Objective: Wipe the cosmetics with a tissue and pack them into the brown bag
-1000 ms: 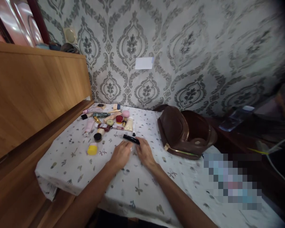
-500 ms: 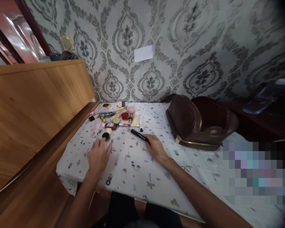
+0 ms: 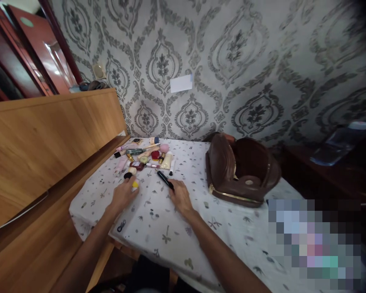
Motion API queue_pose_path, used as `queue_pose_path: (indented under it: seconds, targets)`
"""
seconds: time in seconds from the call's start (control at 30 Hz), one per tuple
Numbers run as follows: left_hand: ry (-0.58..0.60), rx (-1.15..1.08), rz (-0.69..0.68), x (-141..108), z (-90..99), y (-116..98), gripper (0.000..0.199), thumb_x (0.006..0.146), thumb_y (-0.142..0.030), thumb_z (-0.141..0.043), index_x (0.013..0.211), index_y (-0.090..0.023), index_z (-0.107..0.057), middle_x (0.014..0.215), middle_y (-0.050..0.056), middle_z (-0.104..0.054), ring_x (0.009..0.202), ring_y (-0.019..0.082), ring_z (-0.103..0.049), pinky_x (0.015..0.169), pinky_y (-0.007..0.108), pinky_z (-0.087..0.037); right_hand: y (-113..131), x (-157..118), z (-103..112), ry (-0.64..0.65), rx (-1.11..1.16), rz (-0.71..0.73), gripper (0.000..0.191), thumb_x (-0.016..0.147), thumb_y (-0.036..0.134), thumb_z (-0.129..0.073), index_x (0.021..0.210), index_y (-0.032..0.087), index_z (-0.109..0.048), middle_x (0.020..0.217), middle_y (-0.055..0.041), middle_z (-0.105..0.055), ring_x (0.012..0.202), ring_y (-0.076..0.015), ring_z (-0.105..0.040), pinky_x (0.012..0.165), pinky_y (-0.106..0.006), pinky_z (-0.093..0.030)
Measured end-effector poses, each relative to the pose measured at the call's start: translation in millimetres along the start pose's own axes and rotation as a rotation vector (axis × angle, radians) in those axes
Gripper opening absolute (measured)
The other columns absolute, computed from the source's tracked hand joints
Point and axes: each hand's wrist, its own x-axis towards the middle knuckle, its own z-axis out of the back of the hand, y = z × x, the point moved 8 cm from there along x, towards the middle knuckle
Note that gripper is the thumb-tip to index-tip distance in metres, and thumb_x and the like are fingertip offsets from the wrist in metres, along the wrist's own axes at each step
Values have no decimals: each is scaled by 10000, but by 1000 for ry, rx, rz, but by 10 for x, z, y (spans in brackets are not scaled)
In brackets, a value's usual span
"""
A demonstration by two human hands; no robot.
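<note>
My left hand [image 3: 123,195] is closed at the near edge of a group of cosmetics, its fingertips around a small yellow piece [image 3: 135,184]. A round black lid [image 3: 128,175] sits against the fingers; I cannot tell whether the two belong to one jar. My right hand [image 3: 181,198] grips the near end of a slim black cosmetic stick [image 3: 164,178] with a thin light tip, pointing at the group. Just beyond lie a cream tube [image 3: 166,160], a white tube with a black end [image 3: 172,167], a dark red bottle [image 3: 137,165] and a red round jar [image 3: 155,155].
A brown leather bag [image 3: 240,191] lies unzipped on the right of the patterned tablecloth [image 3: 167,219]. A wooden panel [image 3: 64,130] borders the left side. A clear plastic bottle [image 3: 338,144] stands back right. Behind is a papered wall [image 3: 201,53].
My left hand's fingers have closed in by the black lid, and yellow now shows between them. My right hand still holds the black stick. The whole view has shifted.
</note>
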Motion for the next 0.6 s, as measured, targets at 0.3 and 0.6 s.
queue_pose_path:
  seconds: [0.3,0.6]
  targets:
    - [-157,-217,-196,491,20,-281,408,967,-377,-419,1335,-227,-513,1325,84,-590,1130,238,-605,935,365,-483,-56,-16,-5,-41,80,31,411,833,89,-482,1211,151,-633,1167,-111,-687,1082,-275,-594,1009,-466,-464]
    - [-213,-99,6,2075,438,424,378,955,-400,-440,1220,-193,-611,1265,135,-627,1159,276,-593,932,350,-454,-105,16,-2,-59,115,9,353,859,170,-512,1188,164,-640,1118,-117,-690,1071,-292,-609,969,-492,-495]
